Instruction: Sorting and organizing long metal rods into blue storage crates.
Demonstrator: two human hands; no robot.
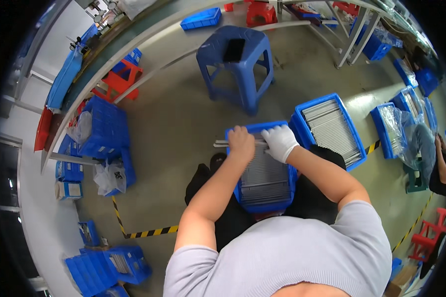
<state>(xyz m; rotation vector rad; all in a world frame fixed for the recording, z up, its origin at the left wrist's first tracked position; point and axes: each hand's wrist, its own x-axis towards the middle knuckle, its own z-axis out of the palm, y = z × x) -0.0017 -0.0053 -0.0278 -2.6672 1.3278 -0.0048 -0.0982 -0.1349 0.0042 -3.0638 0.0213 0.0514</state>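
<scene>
Between my knees stands a blue plastic crate (293, 184) filled with rows of thin grey metal strips (264, 173). Above its far end my bare left hand (242, 144) is closed round a few slim silvery rods (220, 143), whose ends poke out past the crate's left rim. My right hand (280, 142), in a white glove, has its fingers bent onto the same rods from the other side. The fingertips of both hands are partly hidden, and how many rods they hold is not clear.
A second blue crate (360, 157) of pale strips stands close on the right. Ahead is a blue stool (240, 67) with a black phone-like slab (234, 50) on it. Stacked blue crates (104, 126) line the left. At the far right another person's arm (441, 158) shows.
</scene>
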